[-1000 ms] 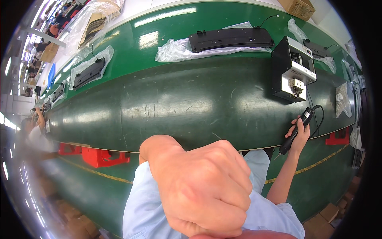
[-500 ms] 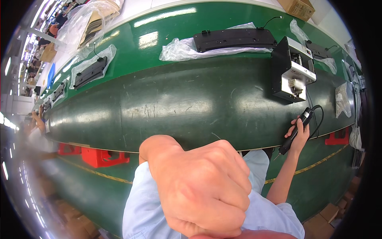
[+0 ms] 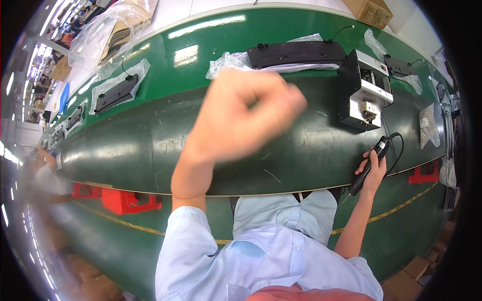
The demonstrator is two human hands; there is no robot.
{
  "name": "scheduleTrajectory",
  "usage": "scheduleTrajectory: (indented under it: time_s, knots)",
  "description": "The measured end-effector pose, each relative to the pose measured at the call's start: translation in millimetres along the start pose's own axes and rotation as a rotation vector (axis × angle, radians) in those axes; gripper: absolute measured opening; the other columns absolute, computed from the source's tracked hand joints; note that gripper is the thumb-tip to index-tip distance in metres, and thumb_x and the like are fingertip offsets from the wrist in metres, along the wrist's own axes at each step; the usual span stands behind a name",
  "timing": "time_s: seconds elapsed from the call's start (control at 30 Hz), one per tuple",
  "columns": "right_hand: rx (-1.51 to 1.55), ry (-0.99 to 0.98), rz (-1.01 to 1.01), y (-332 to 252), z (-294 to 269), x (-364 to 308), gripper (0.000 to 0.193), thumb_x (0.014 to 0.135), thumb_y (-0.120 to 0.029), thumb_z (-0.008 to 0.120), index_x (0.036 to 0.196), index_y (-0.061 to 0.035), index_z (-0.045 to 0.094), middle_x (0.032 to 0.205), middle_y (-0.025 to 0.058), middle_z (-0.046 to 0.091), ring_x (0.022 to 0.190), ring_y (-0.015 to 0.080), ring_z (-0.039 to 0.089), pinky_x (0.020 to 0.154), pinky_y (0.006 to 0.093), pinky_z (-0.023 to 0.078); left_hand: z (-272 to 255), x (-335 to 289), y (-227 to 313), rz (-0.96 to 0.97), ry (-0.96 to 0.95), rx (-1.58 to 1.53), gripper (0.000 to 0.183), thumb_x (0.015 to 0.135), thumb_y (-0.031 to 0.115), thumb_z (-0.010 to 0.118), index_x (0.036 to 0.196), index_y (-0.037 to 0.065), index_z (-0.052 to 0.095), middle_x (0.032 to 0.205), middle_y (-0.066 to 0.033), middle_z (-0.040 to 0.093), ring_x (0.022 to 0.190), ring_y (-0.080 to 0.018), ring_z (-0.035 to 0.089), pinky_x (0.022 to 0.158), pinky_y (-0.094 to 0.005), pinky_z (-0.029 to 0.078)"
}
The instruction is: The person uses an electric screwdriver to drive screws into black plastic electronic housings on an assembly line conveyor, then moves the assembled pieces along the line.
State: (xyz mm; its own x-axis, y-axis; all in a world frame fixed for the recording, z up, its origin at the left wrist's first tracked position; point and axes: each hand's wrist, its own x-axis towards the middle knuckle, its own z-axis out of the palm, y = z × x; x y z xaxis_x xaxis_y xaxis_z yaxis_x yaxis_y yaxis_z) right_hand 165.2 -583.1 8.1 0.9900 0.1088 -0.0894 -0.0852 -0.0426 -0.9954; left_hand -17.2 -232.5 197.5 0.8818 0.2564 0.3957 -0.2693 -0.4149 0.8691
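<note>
My left hand [image 3: 246, 113], blurred and curled into an empty fist, hangs above the green desk [image 3: 150, 145] before the black keyboard [image 3: 297, 53], while my right hand [image 3: 372, 170] grips the black electric screwdriver [image 3: 369, 165] at the desk's near edge.

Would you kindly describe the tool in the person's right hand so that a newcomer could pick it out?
Start at the long green conveyor belt and follow its near edge right, past the boxy black and white machine. There the right hand grips a slim black electric screwdriver, tip down. It alone trails a looped black cable.
</note>
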Motion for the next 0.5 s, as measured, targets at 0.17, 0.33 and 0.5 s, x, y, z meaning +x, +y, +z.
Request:
scheduleTrajectory:
  time_s: [0.17,0.33,0.5]
  knots:
    - [0.010,-0.014,0.007,-3,3,-3,0.031,0.104,-0.023,0.061,0.121,0.0031,0.057,0.091,0.0087,0.062,0.050,0.0104,0.053,0.041,0.0267,0.045,-93,-34,-217,-0.303,0.658,0.918,0.024,0.092,0.027,0.069,0.089,0.003,0.071,0.086,-0.0093,0.066,0.084,-0.0237,0.060,0.076,-0.0414,0.049]
    - [0.013,-0.011,0.005,-7,3,-2,0.028,0.103,-0.017,0.061,0.119,0.0054,0.056,0.090,0.0101,0.062,0.049,0.0115,0.054,0.040,0.0271,0.046,-196,-110,-278,-0.540,0.868,1.615,0.050,0.090,0.045,0.068,0.122,0.006,0.065,0.129,-0.0179,0.060,0.127,-0.0395,0.050,0.103,-0.0579,0.040]
    - [-0.013,-0.027,0.011,-6,2,-1,0.029,0.103,-0.018,0.061,0.120,0.0055,0.056,0.090,0.0101,0.062,0.048,0.0116,0.053,0.039,0.0273,0.046,-253,-117,-286,-1.154,0.886,1.453,0.059,0.093,0.055,0.066,0.125,0.006,0.064,0.138,-0.0187,0.055,0.131,-0.0409,0.048,0.107,-0.0613,0.035]
